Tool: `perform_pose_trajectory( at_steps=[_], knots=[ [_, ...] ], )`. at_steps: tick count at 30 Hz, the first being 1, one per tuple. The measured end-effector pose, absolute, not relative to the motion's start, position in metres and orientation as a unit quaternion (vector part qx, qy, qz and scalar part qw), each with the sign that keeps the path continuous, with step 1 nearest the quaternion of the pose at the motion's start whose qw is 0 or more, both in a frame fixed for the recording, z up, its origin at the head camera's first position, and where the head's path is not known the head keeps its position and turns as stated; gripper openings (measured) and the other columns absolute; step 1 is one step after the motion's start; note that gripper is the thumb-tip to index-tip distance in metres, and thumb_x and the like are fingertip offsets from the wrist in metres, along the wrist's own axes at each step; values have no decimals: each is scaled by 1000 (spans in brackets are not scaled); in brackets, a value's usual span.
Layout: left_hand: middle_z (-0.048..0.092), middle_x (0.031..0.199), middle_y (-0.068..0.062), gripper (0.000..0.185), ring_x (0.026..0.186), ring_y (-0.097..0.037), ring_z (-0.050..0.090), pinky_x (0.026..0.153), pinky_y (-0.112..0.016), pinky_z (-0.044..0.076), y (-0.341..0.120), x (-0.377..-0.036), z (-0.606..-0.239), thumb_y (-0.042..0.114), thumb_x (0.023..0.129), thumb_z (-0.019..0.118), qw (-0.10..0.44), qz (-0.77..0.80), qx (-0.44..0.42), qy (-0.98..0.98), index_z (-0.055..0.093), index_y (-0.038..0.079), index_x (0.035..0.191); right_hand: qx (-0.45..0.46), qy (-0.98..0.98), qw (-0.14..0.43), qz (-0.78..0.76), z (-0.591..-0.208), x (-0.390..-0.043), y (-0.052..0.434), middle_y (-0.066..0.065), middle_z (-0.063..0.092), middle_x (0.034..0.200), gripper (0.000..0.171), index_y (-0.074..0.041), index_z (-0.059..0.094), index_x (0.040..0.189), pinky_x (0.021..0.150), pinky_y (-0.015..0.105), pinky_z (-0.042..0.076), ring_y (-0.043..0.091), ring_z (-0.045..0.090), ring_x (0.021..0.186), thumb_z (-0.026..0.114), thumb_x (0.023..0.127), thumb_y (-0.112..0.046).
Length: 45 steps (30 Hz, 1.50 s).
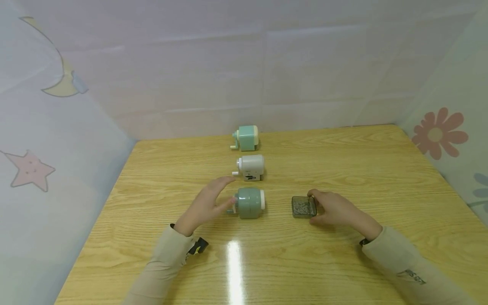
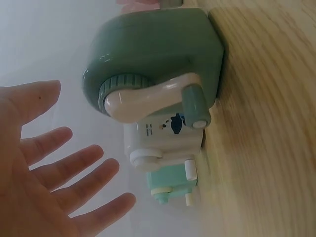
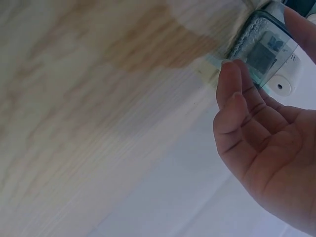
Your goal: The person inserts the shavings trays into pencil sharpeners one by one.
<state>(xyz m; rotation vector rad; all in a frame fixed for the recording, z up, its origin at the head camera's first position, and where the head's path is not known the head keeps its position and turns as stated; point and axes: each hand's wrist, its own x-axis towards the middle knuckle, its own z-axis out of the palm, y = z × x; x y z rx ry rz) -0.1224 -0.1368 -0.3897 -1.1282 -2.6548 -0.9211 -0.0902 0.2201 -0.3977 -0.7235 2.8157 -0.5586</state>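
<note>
Grey-green plastic forms the body of the nearest pencil sharpener [image 1: 249, 202], a rounded box with a white end cap, sitting at the centre of a pale wooden table [image 1: 343, 161]. In the left wrist view we see its cream crank arm [image 2: 148, 101] with a green knob, mounted on a ribbed dial. Our left hand [image 1: 207, 203] hovers just at its nine o'clock, fingers spread wide and straight, gripping nothing.

At the sharpener's three o'clock, a little apart, lies its small smoky clear drawer [image 1: 303, 206], a squarish tray filled with grey shavings. Our right hand [image 1: 333, 208] holds the drawer at its right end, forefinger and thumb curled round it.

We judge the main risk to be a spill: the drawer looks full, and a tilt or a bump against the sharpener's body could scatter shavings over the glossy tabletop. The sharpener itself is smooth and unheld, so a push could slide it away.

At twelve o'clock from the sharpener stands a white sharpener [image 1: 250, 167] with a dark printed mark, and beyond it a mint-green sharpener [image 1: 246, 137] with a cream face. All three line up in a row. Pale fabric walls surround the table, printed with a star [image 1: 30, 169], a moon [image 1: 62, 82] and a flower [image 1: 438, 133].
</note>
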Motion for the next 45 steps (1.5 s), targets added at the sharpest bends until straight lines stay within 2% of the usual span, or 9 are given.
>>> perform_pose_trajectory(
  at_steps=[8, 14, 22, 30, 45],
  knots=[
    [48, 131, -13, 49, 122, -27, 42, 102, -42, 34, -131, -122, -392, 23, 88, 61, 59, -305, -392, -866, 45, 2, 130, -235, 945, 96, -204, -401, -91, 222, 3, 57, 83, 66, 6, 47, 118, 52, 24, 39, 7, 44, 60, 80, 69, -24],
    [52, 126, -10, 46, 115, -23, 48, 96, -37, 41, -128, -123, -396, 20, 87, 64, 64, -315, -416, -851, 49, 6, 127, -233, 945, 98, -209, -400, -90, 221, 2, 57, 83, 66, 6, 47, 118, 51, 24, 38, 7, 43, 59, 79, 69, -25],
    [56, 118, -8, 38, 105, -19, 54, 91, -31, 45, -125, -123, -398, 17, 85, 65, 62, -317, -424, -846, 56, 2, 119, -238, 942, 103, -211, -398, -90, 218, 2, 57, 84, 67, 6, 48, 118, 49, 23, 37, 6, 43, 58, 79, 70, -28],
    [57, 115, -7, 35, 104, -19, 55, 89, -33, 46, -124, -123, -397, 18, 84, 66, 63, -313, -419, -850, 59, 4, 115, -248, 944, 90, -199, -397, -88, 213, -1, 57, 80, 67, 5, 48, 118, 49, 23, 39, 4, 44, 58, 80, 69, -28],
    [58, 113, -9, 36, 100, -20, 57, 85, -31, 49, -124, -122, -397, 19, 83, 67, 64, -318, -416, -849, 59, 3, 115, -253, 943, 101, -193, -395, -91, 204, -1, 57, 83, 68, 5, 48, 119, 51, 23, 39, 5, 44, 59, 78, 70, -31]
  ],
)
